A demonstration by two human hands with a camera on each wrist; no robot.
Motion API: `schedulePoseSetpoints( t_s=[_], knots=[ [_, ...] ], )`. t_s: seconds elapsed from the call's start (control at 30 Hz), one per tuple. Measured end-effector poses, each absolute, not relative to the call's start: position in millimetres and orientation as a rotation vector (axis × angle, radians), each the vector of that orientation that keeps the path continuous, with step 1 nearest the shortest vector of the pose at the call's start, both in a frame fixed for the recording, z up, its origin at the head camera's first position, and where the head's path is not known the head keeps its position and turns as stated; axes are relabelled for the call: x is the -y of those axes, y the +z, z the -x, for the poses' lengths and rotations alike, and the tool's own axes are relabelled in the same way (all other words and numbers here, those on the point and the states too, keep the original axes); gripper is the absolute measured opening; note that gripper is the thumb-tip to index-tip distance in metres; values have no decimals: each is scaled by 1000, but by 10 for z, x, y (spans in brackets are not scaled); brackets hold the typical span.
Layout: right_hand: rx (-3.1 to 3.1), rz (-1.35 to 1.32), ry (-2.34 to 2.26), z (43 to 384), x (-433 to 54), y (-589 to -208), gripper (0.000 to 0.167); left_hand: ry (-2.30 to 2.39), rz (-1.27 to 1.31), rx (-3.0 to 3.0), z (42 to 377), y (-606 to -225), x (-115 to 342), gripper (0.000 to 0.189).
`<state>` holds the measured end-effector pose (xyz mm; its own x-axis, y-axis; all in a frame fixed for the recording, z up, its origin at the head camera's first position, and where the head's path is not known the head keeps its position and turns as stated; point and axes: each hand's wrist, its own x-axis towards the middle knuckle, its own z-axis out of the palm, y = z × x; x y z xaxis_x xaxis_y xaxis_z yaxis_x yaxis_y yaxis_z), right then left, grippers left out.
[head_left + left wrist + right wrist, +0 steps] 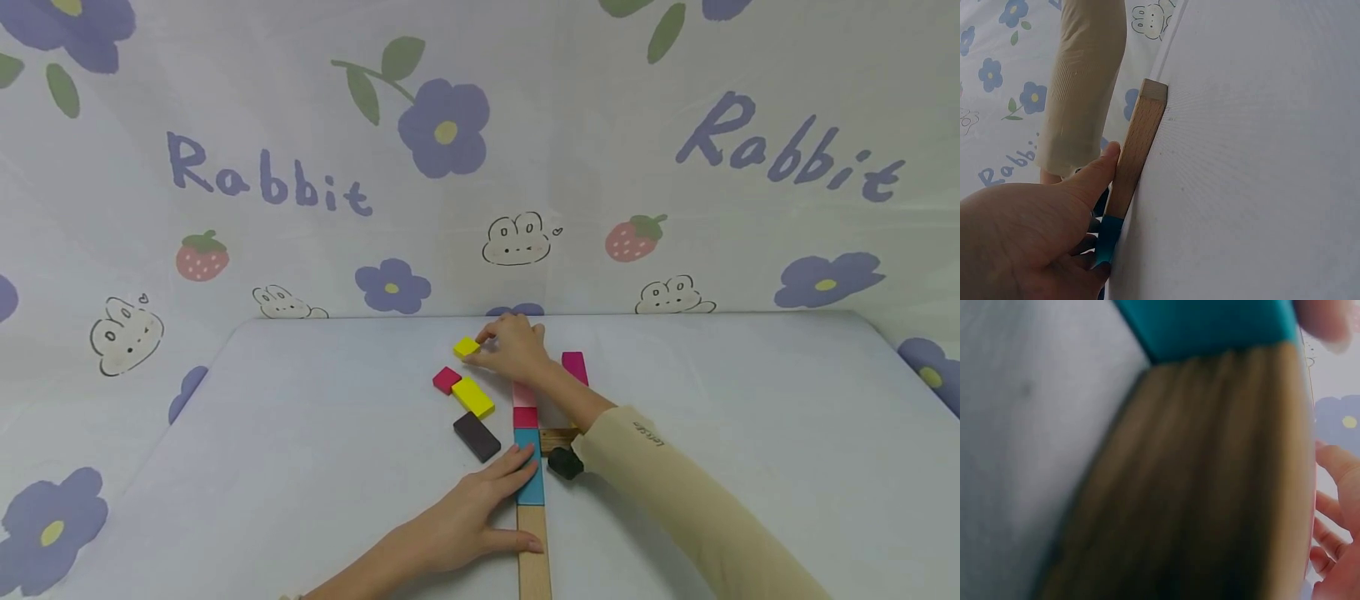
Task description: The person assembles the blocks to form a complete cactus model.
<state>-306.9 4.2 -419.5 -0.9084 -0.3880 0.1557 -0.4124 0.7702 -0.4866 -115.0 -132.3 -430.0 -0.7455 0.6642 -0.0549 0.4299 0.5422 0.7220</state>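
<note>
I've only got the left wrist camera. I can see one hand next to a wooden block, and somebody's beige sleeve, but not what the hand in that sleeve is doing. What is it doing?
Observer: In the head view, the right hand has its thumb and a finger at the edge of a small yellow block; I can't tell if they pinch it.
Operator: Ooh! And what comes after the blue block? I can't see past it.
Observer: A red block sits right against its far end.
Operator: Are there any more yellow ones?
Observer: Yes, a longer yellow block lies ahead and to the left of the blue one.
</note>
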Motion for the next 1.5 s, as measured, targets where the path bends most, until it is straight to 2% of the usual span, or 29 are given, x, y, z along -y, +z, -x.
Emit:
schedulePoseSetpoints(
  t_s=[0.5, 1.5],
  knots=[
    [2916, -647, 892, 3065, -42, -4149, 39, 1033, -933, -2455, 1146, -4303, 1317, 85],
    [2949, -686, 1088, 3141, -455, -3917, 38, 985, -862, -2466, 1155, -4284, 1302, 86]
  ],
)
